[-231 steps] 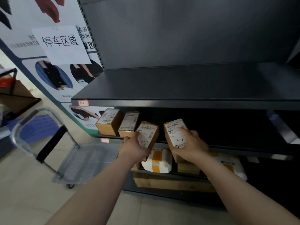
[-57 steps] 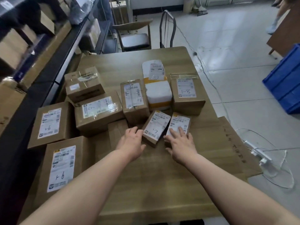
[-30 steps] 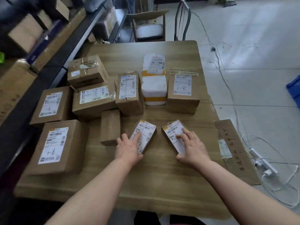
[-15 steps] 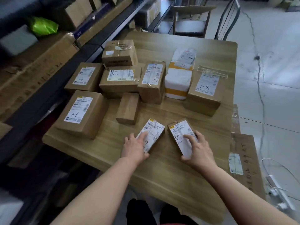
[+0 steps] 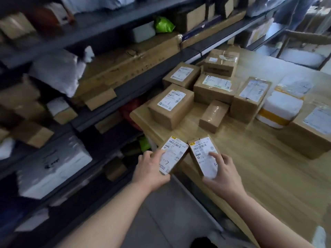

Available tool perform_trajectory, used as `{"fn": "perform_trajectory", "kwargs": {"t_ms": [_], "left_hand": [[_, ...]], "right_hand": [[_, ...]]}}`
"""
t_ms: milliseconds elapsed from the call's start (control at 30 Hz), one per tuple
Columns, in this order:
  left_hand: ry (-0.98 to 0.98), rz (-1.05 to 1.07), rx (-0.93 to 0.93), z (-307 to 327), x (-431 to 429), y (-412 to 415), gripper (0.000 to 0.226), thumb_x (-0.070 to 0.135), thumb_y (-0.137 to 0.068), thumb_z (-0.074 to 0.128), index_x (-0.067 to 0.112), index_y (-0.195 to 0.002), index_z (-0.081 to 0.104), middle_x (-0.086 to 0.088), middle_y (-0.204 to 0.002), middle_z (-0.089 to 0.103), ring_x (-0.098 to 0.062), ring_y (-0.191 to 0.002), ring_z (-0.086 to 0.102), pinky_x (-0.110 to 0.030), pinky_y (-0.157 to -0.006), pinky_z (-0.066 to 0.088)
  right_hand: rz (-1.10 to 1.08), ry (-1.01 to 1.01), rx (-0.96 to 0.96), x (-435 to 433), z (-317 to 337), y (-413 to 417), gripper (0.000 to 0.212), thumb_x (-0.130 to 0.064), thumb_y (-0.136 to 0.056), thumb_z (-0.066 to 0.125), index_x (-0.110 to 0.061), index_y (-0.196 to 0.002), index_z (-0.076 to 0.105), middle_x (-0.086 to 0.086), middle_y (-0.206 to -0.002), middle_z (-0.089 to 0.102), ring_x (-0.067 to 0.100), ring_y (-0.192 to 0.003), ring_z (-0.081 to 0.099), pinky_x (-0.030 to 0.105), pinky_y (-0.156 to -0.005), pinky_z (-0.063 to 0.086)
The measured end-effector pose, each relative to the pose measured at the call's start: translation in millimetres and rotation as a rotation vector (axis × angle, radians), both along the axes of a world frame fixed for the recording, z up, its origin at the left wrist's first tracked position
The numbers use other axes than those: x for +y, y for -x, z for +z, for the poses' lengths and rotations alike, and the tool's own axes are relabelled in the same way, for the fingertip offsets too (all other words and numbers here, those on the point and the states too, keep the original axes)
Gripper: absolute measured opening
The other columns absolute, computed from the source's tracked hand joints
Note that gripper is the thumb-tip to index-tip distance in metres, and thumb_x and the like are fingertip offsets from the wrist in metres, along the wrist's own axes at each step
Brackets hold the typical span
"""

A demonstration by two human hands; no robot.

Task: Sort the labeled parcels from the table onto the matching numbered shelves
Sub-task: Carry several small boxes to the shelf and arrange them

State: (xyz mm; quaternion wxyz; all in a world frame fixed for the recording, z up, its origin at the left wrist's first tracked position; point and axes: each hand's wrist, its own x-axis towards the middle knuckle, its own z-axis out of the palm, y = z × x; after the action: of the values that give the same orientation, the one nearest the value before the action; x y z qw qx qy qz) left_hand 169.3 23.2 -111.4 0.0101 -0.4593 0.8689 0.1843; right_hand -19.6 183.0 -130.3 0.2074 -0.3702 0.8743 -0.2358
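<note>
My left fingers (image 5: pixel 157 154) clamp one small parcel marked 1-7 (image 5: pixel 174 153), and my right fingers (image 5: pixel 214 156) clamp a second small parcel (image 5: pixel 202 151). The two sit side by side at the counter's (image 5: pixel 259 176) near edge. Beyond lie seven cardboard boxes (image 5: pixel 172 108) and two white-wrapped parcels (image 5: pixel 281 108).

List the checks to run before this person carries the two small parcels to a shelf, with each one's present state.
1. Left hand grips the left parcel: ok.
2. Right hand grips the right parcel: ok.
3. Left parcel's handwritten number readable (1-7): ok.
4. Right parcel's number readable: cannot tell; the hand covers part, only "1-" shows.
5. Matching tag found on the shelves: cannot tell; blurred, no numbers legible.
6. Held parcels apart from the boxes on the table: ok.
</note>
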Motion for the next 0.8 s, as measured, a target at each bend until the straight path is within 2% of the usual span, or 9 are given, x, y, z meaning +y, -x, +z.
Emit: {"fn": "perform_trajectory", "kwargs": {"t_ms": [167, 433, 533, 633, 800], "left_hand": [[-0.004, 0.218, 0.036, 10.6, -20.6, -122.9, 0.09, 0.055, -0.06, 0.068, 0.044, -0.14, 0.029, 0.002, -0.123, 0.039, -0.021, -0.111, 0.04, -0.032, -0.091, 0.043], [-0.007, 0.59, 0.044, 19.3, -34.4, -315.9, 0.095, 0.053, -0.053, 0.07, 0.042, -0.138, 0.03, 0.001, -0.12, 0.04, -0.021, -0.109, 0.04, -0.03, -0.077, 0.039], [-0.014, 0.707, 0.059, 19.7, -27.1, -384.1, 0.099, 0.052, -0.049, 0.072, 0.042, -0.138, 0.031, 0.002, -0.116, 0.039, -0.019, -0.109, 0.041, -0.029, -0.079, 0.042], [-0.022, 0.853, 0.057, 18.1, -19.8, -442.6, 0.1, 0.053, -0.049, 0.071, 0.041, -0.139, 0.031, 0.0, -0.118, 0.041, -0.02, -0.108, 0.042, -0.035, -0.083, 0.048], [0.006, 1.064, 0.072, 13.0, -12.0, -513.4, 0.091, 0.062, -0.056, 0.068, 0.04, -0.138, 0.034, 0.002, -0.109, 0.039, -0.016, -0.094, 0.035, -0.031, -0.075, 0.039]], "right_hand": [[0.187, 0.02, 0.048, -61.8, 17.5, -98.3, 0.085, -0.047, -0.059, 0.067, -0.045, -0.136, 0.031, -0.003, -0.132, 0.036, 0.021, -0.111, 0.048, 0.032, -0.085, 0.046], [0.434, 0.064, 0.098, -133.7, 24.5, -267.9, 0.085, -0.051, -0.061, 0.067, -0.041, -0.137, 0.029, 0.0, -0.136, 0.036, 0.023, -0.114, 0.046, 0.038, -0.089, 0.046], [0.57, 0.061, 0.097, -156.0, 23.1, -327.2, 0.085, -0.05, -0.061, 0.066, -0.041, -0.137, 0.03, -0.001, -0.135, 0.037, 0.024, -0.112, 0.047, 0.039, -0.088, 0.047], [0.713, 0.047, 0.097, -180.3, 24.3, -381.4, 0.086, -0.051, -0.061, 0.066, -0.041, -0.139, 0.029, -0.002, -0.135, 0.035, 0.023, -0.114, 0.045, 0.038, -0.091, 0.044], [0.965, 0.026, 0.126, -225.8, 27.9, -461.1, 0.087, -0.05, -0.061, 0.068, -0.039, -0.139, 0.032, -0.001, -0.135, 0.036, 0.023, -0.113, 0.045, 0.04, -0.092, 0.046]]}}
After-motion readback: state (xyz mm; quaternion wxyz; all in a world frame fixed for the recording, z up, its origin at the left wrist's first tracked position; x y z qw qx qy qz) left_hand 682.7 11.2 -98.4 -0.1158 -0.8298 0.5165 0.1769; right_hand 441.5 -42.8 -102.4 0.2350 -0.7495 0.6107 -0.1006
